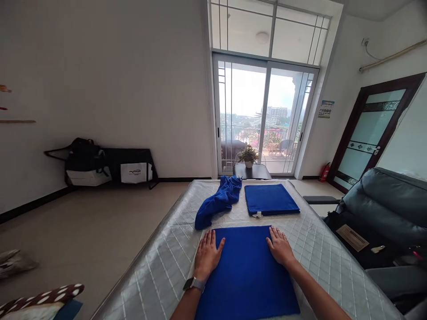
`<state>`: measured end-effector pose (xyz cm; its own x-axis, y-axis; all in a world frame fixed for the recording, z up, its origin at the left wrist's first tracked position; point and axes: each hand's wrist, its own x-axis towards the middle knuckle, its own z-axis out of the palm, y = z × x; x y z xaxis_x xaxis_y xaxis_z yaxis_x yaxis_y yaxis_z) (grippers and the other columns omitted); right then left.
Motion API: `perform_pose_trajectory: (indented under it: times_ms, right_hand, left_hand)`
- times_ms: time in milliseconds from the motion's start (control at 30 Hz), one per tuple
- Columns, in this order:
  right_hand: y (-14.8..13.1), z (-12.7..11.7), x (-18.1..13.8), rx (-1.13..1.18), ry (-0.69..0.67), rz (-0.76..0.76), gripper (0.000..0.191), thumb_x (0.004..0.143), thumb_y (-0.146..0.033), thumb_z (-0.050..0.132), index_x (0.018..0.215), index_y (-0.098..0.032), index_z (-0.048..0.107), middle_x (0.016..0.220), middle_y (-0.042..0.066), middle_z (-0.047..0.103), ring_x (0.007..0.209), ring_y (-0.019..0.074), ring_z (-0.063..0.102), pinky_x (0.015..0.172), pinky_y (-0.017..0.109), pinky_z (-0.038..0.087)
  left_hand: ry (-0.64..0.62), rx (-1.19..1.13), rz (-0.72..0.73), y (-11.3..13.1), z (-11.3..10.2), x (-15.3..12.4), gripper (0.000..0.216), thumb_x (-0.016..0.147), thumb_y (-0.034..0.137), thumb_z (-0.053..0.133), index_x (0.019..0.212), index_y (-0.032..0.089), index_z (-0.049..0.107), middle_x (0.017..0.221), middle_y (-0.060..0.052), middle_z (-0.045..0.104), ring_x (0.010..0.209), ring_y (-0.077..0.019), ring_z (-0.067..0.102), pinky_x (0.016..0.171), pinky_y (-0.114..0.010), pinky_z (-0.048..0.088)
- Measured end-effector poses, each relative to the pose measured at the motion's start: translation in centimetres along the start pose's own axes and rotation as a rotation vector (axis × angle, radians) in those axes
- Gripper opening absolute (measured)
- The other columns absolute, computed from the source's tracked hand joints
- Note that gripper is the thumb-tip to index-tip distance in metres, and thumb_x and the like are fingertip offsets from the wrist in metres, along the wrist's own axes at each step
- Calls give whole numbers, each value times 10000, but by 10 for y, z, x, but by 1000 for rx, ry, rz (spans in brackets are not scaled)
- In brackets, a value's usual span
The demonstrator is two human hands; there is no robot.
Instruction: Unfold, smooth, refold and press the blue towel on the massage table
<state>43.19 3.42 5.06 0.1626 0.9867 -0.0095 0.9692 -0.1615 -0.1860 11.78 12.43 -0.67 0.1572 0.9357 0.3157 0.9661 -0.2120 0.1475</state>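
A folded blue towel [247, 271] lies flat on the silver quilted table [160, 275] right in front of me. My left hand [207, 254] rests flat on its left edge, fingers stretched out, with a watch on the wrist. My right hand [280, 246] lies flat on the towel's far right corner, fingers spread. Further back sits a second folded blue towel [270, 199], and left of it a crumpled blue towel [218, 201].
A dark sofa [387, 209] stands to the right of the table. Beyond the table a small dark stand holds a potted plant [248, 156] before the glass balcony door [263, 115]. Black bags [100, 164] line the left wall. A red extinguisher [324, 172] stands at the right.
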Motion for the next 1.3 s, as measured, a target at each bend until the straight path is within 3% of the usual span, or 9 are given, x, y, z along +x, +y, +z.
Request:
perform_pose_trajectory:
  times_ms: [267,500,600,667,767,933,1000,1100,1300]
  right_hand:
    - [5,14,-41,17,-20,21,716,1009,-551,161,1606,-159,211,1669,14,161,1547,218,104,1250,414,81]
    - [5,14,-44,75,-10,10,703,1008,-519,179,1604,-149,213,1662,23,171,1544,223,126,1252,427,79]
    - [5,14,-45,122,3,11,702,1007,-517,187,1603,-147,217,1662,29,177,1544,233,125,1253,434,67]
    - [5,14,-47,163,13,5,702,1009,-518,191,1602,-145,220,1663,36,177,1545,239,121,1254,436,58]
    - [6,16,-48,214,26,0,701,1011,-523,194,1599,-144,226,1663,42,175,1545,243,118,1256,439,58]
    - [11,24,-42,202,24,-28,662,1011,-438,241,1590,-118,247,1660,74,181,1543,257,120,1254,466,94]
    - [13,26,-39,188,-3,-44,626,1001,-349,260,1584,-122,270,1658,69,188,1541,247,131,1251,459,124]
    - [14,28,-38,168,-6,-41,612,984,-293,284,1576,-144,306,1651,64,216,1537,238,151,1247,459,146]
    - [10,27,-41,165,27,-40,640,984,-347,297,1573,-97,297,1654,88,172,1543,259,94,1253,480,86]
  left_hand:
    - [4,1,34,-2,0,0,822,978,628,247,1502,14,403,1576,-221,407,1462,-328,396,1198,-489,326]
    - [37,25,66,-9,-2,-1,750,983,606,243,1485,97,468,1518,-176,514,1426,-312,457,1168,-499,377]
    - [71,49,81,-4,-12,0,768,991,590,230,1472,40,467,1533,-208,483,1446,-321,425,1179,-489,369]
    - [59,39,102,12,-22,-2,757,1006,562,211,1462,17,470,1538,-216,473,1439,-315,436,1177,-463,384]
    - [-4,-29,189,61,-31,-15,683,1022,545,225,1473,103,485,1540,-151,496,1416,-275,474,1167,-430,418]
    - [-180,-171,492,173,-12,-62,653,1021,550,261,1564,193,325,1621,-103,364,1495,-271,338,1209,-517,355]
    - [-243,-221,510,203,-6,-78,678,1018,552,258,1580,174,275,1636,-111,317,1513,-274,289,1226,-499,329]
    - [-272,-259,440,219,-6,-89,720,1009,570,253,1597,159,197,1653,-105,254,1532,-268,228,1250,-483,281]
    - [-308,-224,419,204,-18,-92,753,997,605,257,1601,171,146,1667,-73,167,1542,-268,183,1262,-479,252]
